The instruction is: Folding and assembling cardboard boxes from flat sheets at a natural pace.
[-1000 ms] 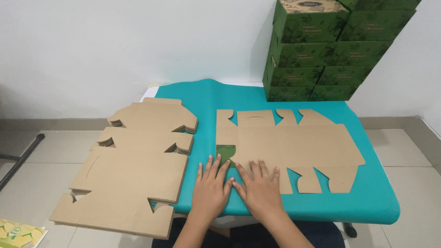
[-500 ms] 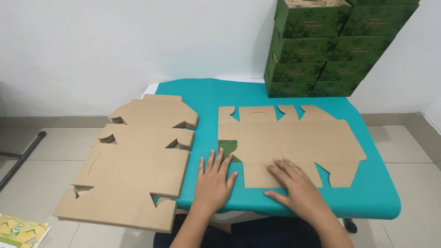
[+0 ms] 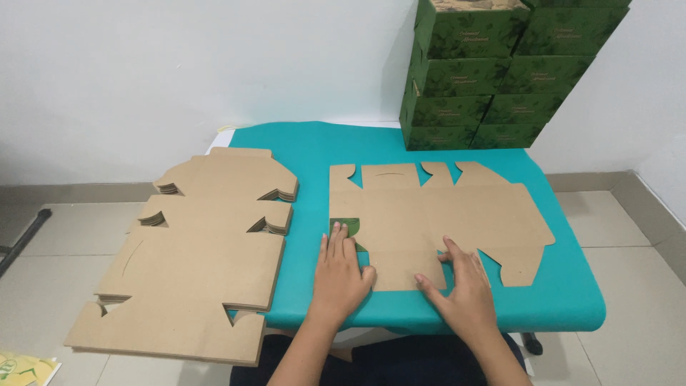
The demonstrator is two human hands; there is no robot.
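Item, far left of the flat box blank: corner of a yellow-green printed sheet (image 3: 18,368) on the tiled floor (image 3: 57,236), well apart from the blank. Item, left of the blank: stack of brown die-cut cardboard sheets (image 3: 200,264), lying flat, several layers showing at the notched edges; its near end overhangs the table edge toward the person, its right edge lies close beside the blank without touching it. Item, underneath: table (image 3: 564,286) with teal cover, bare cover showing in a strip between stack and blank and all round the blank. Item, landmark: flat box blank (image 3: 429,214), a single brown cardboard sheet, unfolded, plain side up, tabs at its far edge and its right end; one small flap at its left edge turned over to show a green printed face (image 3: 348,226). Item, at the blank's near left corner: left hand (image 3: 339,268), palm down, fingers straight and together, fingertips resting at the green flap, thumb against the blank's near panel; flat, grasping nothing. Item, at the blank's near edge, right of the left hand: right hand (image 3: 461,286), palm down, fingers spread, pressing on the near panel and the cut-out beside it; flat, grasping nothing. Item, beyond the blank's far right corner: stack of dark green printed boxes (image 3: 493,71), assembled, piled several high against the white wall (image 3: 179,71), near the blank's tabs but apart from them.
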